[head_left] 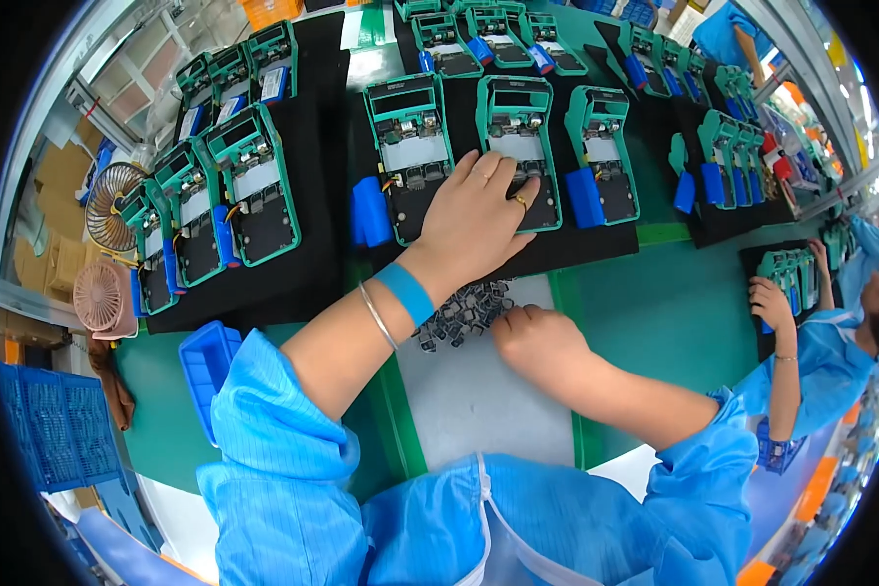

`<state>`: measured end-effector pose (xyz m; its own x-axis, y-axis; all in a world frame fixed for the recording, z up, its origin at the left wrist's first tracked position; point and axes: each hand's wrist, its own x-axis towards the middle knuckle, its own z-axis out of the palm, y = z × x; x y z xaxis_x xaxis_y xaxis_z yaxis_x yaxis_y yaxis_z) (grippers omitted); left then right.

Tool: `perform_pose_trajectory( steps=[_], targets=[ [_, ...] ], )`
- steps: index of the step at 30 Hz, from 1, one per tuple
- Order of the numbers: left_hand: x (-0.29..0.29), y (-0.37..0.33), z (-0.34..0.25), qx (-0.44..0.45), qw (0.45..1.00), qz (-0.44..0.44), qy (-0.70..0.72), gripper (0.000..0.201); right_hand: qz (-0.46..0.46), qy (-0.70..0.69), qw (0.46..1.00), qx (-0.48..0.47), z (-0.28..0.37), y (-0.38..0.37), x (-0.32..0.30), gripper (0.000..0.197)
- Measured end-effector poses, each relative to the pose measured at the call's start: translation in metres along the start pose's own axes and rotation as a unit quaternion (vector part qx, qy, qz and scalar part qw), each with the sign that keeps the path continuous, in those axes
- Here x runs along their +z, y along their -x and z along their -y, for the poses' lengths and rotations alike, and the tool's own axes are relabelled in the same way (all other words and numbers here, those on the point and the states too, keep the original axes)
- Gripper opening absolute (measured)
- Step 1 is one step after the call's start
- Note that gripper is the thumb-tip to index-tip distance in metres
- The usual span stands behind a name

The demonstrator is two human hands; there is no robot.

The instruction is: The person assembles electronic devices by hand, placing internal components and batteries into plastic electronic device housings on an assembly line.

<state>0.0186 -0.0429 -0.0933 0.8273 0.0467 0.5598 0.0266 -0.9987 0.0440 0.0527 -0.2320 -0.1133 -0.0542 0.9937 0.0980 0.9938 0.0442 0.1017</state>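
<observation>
My left hand point(478, 214) reaches over a green-framed device housing point(523, 146) in the middle of the near row. Its fingers are apart, the tips on the housing's open inside; the palm hides the lower left part. A pile of small dark plastic parts point(462, 314) lies on a grey mat point(488, 391) below that hand. At the pile's right edge my right hand point(542, 342) is closed, fingers curled together; what they hold, if anything, is hidden. Two more open housings, one to the left point(407, 146) and one to the right point(602, 146), have blue battery packs point(585, 197) beside them.
More housings point(254, 186) lie on black cloths point(313, 195) at left, at the back and at right. A blue bin point(208, 366) sits left of my left arm. Small fans point(104, 296) stand at the far left. A co-worker's hand point(772, 303) handles housings at the right.
</observation>
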Motion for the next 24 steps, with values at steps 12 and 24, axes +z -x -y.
perform_pose_trajectory(
  steps=[12,24],
  targets=[
    [0.003,0.006,0.005,-0.01,1.0,0.014,0.006,0.057,-0.162,-0.18,0.967,0.084,-0.093,-0.044,-0.066,0.007],
    [0.003,0.002,0.005,-0.01,1.0,0.006,0.021,0.06,-0.261,0.082,0.961,-0.038,-0.161,-0.103,-0.027,0.019]
  ],
)
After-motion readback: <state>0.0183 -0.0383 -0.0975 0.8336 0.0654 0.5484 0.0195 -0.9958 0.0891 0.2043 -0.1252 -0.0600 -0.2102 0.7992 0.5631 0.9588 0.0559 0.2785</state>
